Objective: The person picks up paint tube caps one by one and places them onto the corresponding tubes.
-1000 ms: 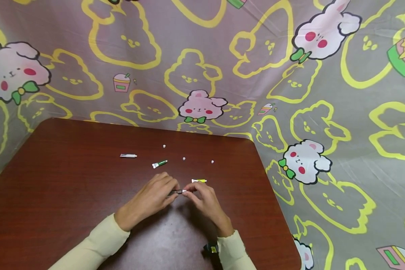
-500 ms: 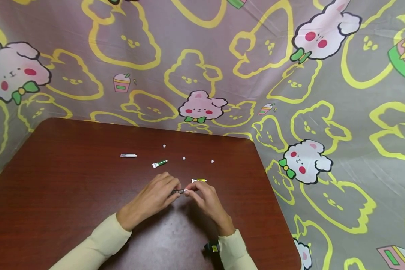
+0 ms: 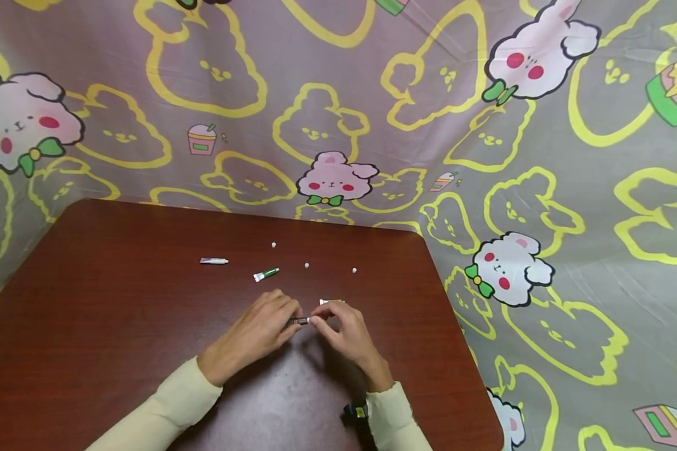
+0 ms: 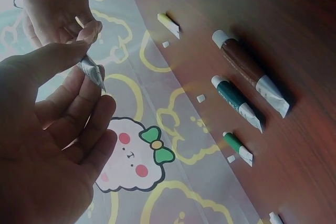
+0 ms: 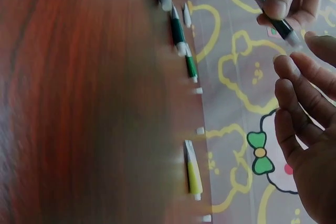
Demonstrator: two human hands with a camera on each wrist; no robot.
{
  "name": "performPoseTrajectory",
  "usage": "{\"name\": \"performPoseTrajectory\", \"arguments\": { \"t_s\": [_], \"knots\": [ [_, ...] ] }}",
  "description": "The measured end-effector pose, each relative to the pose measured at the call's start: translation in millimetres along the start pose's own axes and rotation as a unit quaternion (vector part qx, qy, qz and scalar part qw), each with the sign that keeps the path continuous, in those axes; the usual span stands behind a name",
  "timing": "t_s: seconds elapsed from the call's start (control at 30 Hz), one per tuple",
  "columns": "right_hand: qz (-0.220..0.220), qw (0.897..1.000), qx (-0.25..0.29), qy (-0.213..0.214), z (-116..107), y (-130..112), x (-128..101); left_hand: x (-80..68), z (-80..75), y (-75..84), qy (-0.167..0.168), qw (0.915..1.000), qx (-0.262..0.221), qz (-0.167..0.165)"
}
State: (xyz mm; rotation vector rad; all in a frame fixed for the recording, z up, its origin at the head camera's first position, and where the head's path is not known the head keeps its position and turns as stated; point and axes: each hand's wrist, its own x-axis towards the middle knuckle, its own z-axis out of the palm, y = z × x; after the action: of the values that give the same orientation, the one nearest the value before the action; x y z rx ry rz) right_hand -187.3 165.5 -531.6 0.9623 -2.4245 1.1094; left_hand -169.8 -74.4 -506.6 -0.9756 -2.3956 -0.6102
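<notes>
My left hand [image 3: 265,326] grips a small dark paint tube [image 3: 299,321] near the table's middle, its capped end pointing right. At that end, the thumb and index finger of my right hand [image 3: 344,329] pinch the white cap [image 5: 295,40], which looks blurred in the right wrist view. The tube's flat silver end [image 4: 94,74] shows below my left fingers in the left wrist view. A yellow paint tube [image 5: 193,174] lies just beyond my right hand, partly covered by it in the head view. A green tube [image 3: 266,274] lies beyond my left hand.
A whitish tube [image 3: 214,261] lies farther left. Three loose white caps [image 3: 307,265] are scattered toward the back. A brown tube [image 4: 247,61] and a dark green tube [image 4: 231,95] lie side by side, hidden in the head view. Cartoon-print cloth [image 3: 333,178] borders the table [image 3: 118,300].
Both hands have shifted very slightly right with the dark tube. My right fingers keep to the cap and now cover more of the yellow tube.
</notes>
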Motion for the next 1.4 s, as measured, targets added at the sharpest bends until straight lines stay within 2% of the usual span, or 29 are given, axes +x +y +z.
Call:
{"name": "performPoseTrajectory", "arguments": {
  "t_s": [0.17,0.47,0.93,1.4],
  "knots": [
    [0.016,1.000,-0.005,0.005,-7,4,3,-1.8,1.4,0.6,-0.004,1.0000,0.004,-0.006],
    [0.027,0.999,-0.011,0.017,-11,18,7,-2.8,5.0,2.3,-0.033,0.9992,0.009,-0.020],
    [0.027,0.998,-0.036,0.039,-23,42,18,-5.9,15.4,2.0,-0.028,0.9993,0.026,-0.001],
    [0.061,0.996,-0.048,0.039,-31,65,26,-11.3,23.6,3.8,-0.051,0.9982,0.028,-0.012]
  ]
}}
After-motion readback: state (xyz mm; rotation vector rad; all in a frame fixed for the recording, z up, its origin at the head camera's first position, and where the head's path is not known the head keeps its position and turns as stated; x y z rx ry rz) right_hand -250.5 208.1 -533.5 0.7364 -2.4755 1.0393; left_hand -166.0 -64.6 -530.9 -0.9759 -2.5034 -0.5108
